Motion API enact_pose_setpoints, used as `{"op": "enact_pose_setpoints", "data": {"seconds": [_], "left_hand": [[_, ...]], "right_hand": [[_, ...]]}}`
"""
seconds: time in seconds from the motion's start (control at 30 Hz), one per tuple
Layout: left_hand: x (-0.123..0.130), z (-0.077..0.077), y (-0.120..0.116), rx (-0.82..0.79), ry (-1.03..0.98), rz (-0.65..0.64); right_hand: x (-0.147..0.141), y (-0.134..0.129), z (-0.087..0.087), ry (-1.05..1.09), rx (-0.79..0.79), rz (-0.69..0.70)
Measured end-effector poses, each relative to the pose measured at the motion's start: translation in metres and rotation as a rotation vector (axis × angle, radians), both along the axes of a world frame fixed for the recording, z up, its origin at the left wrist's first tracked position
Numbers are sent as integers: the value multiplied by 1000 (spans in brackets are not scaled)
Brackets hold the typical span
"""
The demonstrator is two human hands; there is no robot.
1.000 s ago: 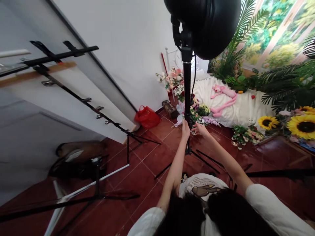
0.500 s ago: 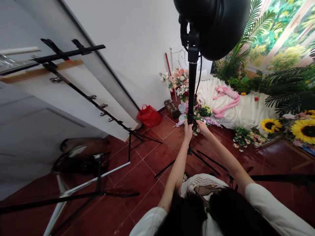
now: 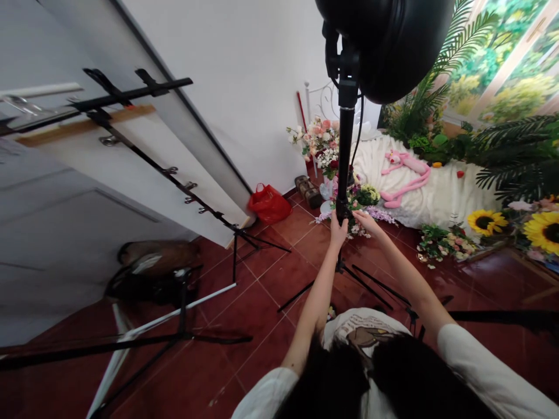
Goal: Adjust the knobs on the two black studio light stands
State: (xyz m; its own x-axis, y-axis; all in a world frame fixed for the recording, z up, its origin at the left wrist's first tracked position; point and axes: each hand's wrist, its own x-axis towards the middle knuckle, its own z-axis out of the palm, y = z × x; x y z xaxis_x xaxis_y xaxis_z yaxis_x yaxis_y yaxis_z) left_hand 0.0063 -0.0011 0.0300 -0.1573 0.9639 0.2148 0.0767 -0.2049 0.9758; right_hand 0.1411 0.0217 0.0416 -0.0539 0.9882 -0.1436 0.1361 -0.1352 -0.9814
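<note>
A black light stand (image 3: 345, 145) rises in front of me, with a large black studio light (image 3: 388, 46) on its top. My left hand (image 3: 338, 228) is wrapped round the pole, just below a dark collar. At the right side of that collar, my right hand (image 3: 365, 222) has its fingers closed on what looks like the stand's locking knob, mostly hidden by the fingers. A thin black cable (image 3: 360, 131) hangs along the pole from the light. The stand's legs spread on the red tiled floor below my arms.
At left, a white board hangs by clips from a black stand (image 3: 135, 154). A red bag (image 3: 269, 203) sits by the wall. Flowers (image 3: 323, 142) and a pink plush toy (image 3: 406, 166) on white cloth lie beyond my hands. Black tripod legs (image 3: 174, 337) and sunflowers (image 3: 487, 221) flank me.
The whole view has shifted slightly, so the scene sits a little further right. Both hands stay at the stand's collar; the right fingers have turned slightly.
</note>
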Motion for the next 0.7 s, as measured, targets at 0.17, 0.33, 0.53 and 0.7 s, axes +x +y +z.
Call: {"op": "enact_pose_setpoints", "data": {"seconds": [0.17, 0.33, 0.53, 0.7], "left_hand": [[0, -2, 2, -17, 18, -3], [-1, -2, 2, -24, 24, -10], [-1, -1, 1, -21, 27, 8], [-1, -2, 1, -21, 34, 18]], "right_hand": [[-3, 12, 21, -74, -81, 54], [-19, 16, 17, -118, -56, 7], [-28, 12, 2, 64, 43, -92], [-34, 19, 10, 130, 112, -207]]}}
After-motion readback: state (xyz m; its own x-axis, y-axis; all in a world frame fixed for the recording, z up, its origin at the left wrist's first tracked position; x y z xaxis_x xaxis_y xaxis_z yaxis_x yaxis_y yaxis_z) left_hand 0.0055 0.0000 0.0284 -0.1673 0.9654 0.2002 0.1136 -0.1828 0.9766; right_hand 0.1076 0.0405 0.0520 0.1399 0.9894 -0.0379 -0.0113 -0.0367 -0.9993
